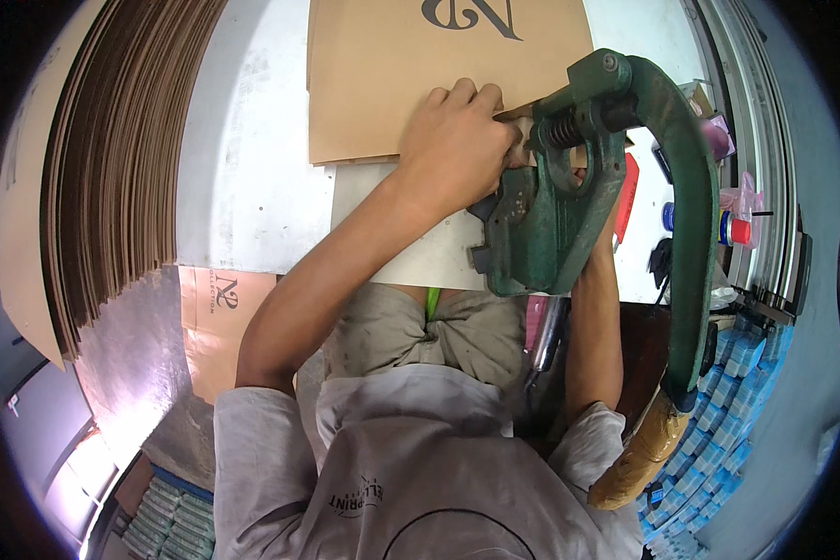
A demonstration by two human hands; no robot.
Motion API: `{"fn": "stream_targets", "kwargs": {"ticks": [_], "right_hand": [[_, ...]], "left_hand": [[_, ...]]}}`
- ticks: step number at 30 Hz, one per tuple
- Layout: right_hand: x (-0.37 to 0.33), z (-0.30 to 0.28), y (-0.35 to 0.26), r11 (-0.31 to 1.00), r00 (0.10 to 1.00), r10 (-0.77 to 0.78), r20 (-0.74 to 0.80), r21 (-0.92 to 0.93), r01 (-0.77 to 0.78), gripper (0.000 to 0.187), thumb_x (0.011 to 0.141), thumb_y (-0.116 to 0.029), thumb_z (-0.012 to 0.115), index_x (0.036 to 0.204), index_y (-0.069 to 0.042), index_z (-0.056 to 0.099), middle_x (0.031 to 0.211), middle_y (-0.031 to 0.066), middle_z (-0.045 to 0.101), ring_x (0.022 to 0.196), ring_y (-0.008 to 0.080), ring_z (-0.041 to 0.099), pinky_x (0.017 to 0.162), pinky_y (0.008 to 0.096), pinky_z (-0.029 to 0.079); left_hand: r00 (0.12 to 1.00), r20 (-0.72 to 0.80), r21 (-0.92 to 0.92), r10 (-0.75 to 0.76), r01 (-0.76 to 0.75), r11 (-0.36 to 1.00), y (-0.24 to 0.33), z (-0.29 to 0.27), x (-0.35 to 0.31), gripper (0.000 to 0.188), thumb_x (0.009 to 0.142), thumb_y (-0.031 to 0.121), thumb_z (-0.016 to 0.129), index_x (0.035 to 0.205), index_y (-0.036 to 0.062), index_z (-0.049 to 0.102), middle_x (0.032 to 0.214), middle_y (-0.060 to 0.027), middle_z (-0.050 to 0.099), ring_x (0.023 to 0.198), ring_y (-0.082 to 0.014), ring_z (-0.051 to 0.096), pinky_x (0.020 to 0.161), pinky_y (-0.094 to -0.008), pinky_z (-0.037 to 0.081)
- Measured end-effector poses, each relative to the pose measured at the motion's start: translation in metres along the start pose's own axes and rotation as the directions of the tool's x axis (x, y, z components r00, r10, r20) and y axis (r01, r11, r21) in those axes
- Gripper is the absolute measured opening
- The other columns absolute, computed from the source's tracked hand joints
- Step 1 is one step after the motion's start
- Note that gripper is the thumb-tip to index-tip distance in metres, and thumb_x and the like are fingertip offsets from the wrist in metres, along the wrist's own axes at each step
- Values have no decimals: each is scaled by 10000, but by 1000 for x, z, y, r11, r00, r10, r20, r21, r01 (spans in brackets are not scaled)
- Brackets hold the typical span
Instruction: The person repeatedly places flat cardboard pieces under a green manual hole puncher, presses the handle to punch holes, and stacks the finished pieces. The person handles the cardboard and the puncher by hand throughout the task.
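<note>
A stack of flat brown paper bags [373, 93] with black lettering lies on the white table, just beyond my hands. My left hand [462, 140] is closed at the near right part of the top bag, knuckles up and fingers curled, its fingertips hidden. Its thumb side lies close to the jaw of a green metal hand press [555, 215]. My right forearm reaches up behind that press. Only a bit of my right hand [579, 175] shows through the frame, so its grip is hidden. The press's long curved lever [695, 233] stands to the right, ending in a tape-wrapped handle [639, 457].
A tall stack of brown card sheets [126, 168] stands at the left of the white table [243, 187]. Beyond the press lie a red object [628, 191] and a small red-capped container [735, 230]. Blue-wrapped packs [719, 420] are piled at lower right. Another brown bag [224, 322] lies below the table's left edge.
</note>
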State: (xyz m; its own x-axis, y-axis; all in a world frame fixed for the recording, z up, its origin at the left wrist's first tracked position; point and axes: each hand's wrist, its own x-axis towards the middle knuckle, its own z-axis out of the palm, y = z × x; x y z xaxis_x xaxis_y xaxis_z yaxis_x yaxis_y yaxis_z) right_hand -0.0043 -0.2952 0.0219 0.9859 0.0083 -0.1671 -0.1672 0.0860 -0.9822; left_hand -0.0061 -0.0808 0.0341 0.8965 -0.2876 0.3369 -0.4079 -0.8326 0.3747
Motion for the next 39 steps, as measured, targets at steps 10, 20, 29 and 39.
{"fn": "stream_targets", "kwargs": {"ticks": [10,20,29,39], "right_hand": [[-39,-52,-123,401,940,-203,273,-853,334,389,1005,-374,577,1178,-38,672,1041,91,657,893,206,610,718,332,433],[-129,14,-174,190,315,116,942,-333,924,800,892,-743,515,1373,-112,621,1382,269,544,1336,490,389,1095,603,28],[-56,-57,-87,647,907,-399,137,-658,384,313,994,-183,650,1265,-26,667,1102,148,711,960,210,637,845,343,526],[-3,-77,-10,302,924,-294,245,-893,333,240,858,-79,722,1055,55,701,940,187,720,777,213,682,729,332,526]], "left_hand": [[996,69,33,-61,59,998,4,-6,4,212,776,209,808,973,131,816,1028,-81,643,1023,-293,603,878,-427,501],[998,51,58,29,-32,998,-1,-10,6,275,774,248,822,1021,129,797,1081,-98,629,1029,-308,603,891,-432,510],[974,-42,113,222,-216,970,0,9,-11,296,830,162,685,1106,106,776,1144,-141,647,1089,-324,618,918,-446,505],[996,-21,407,92,-76,910,-53,-27,-40,428,939,220,659,1367,197,653,1502,-202,517,1389,-426,485,1160,-570,371]]}}
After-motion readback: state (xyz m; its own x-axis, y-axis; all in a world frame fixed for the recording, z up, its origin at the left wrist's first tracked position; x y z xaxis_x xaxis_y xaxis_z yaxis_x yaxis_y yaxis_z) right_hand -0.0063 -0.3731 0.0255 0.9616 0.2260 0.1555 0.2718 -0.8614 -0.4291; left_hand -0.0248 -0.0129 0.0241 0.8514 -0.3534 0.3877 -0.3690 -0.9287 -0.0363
